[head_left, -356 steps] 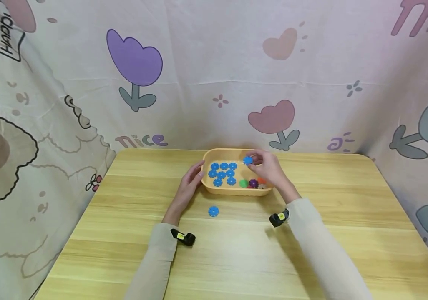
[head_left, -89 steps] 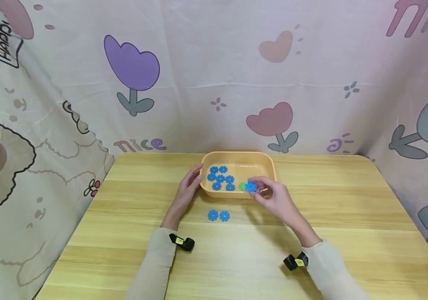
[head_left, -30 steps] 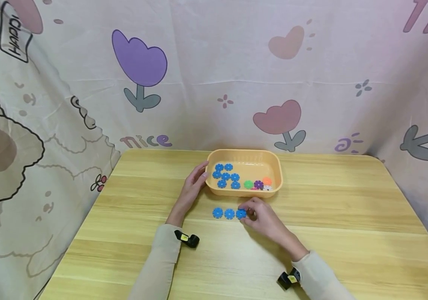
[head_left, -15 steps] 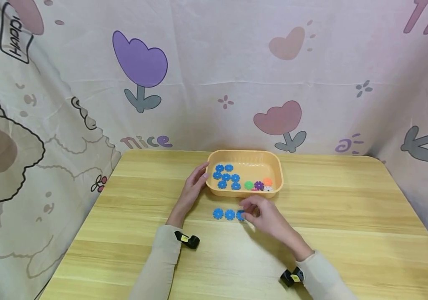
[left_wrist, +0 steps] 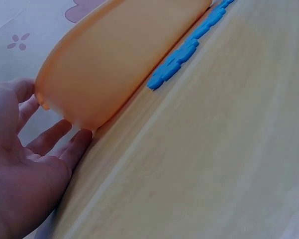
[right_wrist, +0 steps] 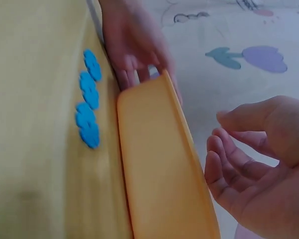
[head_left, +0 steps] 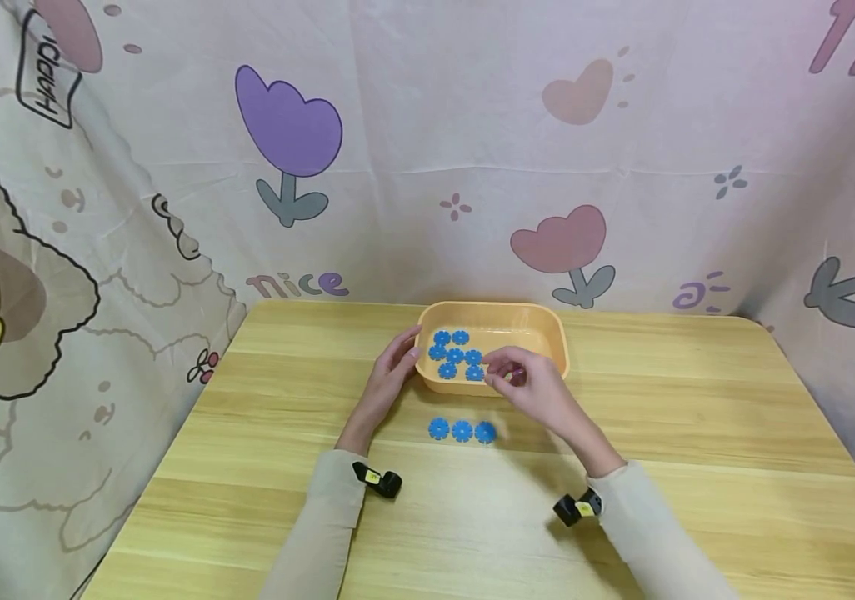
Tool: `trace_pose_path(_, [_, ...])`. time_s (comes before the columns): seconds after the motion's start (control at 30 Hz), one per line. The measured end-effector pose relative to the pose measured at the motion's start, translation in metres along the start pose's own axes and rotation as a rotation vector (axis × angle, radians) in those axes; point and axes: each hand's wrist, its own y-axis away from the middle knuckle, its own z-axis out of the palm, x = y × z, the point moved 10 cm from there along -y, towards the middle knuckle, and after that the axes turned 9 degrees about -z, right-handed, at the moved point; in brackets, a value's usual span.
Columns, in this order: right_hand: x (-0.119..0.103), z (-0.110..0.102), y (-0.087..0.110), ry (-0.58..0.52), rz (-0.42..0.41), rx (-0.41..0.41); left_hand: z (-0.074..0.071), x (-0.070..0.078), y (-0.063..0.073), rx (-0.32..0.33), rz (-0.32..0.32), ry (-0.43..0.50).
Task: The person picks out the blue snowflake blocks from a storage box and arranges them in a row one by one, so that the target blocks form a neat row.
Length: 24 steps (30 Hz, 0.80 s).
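Yellow tray (head_left: 502, 310): near right part is partly hidden behind the right hand (head_left: 536, 387).
Row of blue discs (left_wrist: 189, 45): left wrist view's top edge cuts it.
Sleeves (head_left: 660, 533): cut by lower edge, head view.

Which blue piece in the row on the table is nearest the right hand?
The rightmost piece; the middle piece and leftmost piece lie farther from the right hand.

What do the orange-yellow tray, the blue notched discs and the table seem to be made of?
Tray: probably smooth, glossy plastic; its inside catches bright reflections.
Blue notched discs: likely plastic too, evenly coloured, with regular, moulded-looking notches.
Table: wood-look top with pale grain and a soft sheen; real wood or laminate, I cannot tell.
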Motion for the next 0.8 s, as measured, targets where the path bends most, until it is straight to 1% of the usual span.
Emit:
trace_pose_path(0.13, [0.011, -0.003, -0.016, 0.009, 0.009, -0.003, 0.000, 0.001, 0.000, 0.002, 0.002, -0.012])
trace_pose_path(0.23, [0.020, 0.000, -0.026, 0.023, 0.022, -0.026, 0.000, 0.001, 0.001, 0.010, -0.002, -0.023])
trace_pose_path(0.3, [0.028, 0.003, -0.032, 0.029, 0.046, -0.048, 0.000, 0.001, 0.001, 0.014, -0.007, -0.030])
trace_pose_path(0.4, [0.041, 0.010, -0.040, 0.023, 0.105, -0.087, -0.001, 0.000, 0.001, 0.018, -0.013, -0.033])
trace_pose_path(0.5, [0.055, 0.017, -0.045, 0.021, 0.152, -0.114, 0.000, -0.001, 0.002, 0.017, -0.013, -0.029])
trace_pose_path(0.6, [0.067, 0.022, -0.048, 0.035, 0.175, -0.143, 0.000, -0.002, 0.002, 0.016, -0.013, -0.024])
trace_pose_path(0.73, [0.077, 0.029, -0.051, 0.056, 0.177, -0.195, 0.000, -0.001, 0.001, 0.025, -0.011, -0.029])
trace_pose_path(0.8, [0.081, 0.033, -0.053, 0.078, 0.164, -0.226, 0.000, 0.000, 0.001, 0.028, -0.007, -0.031])
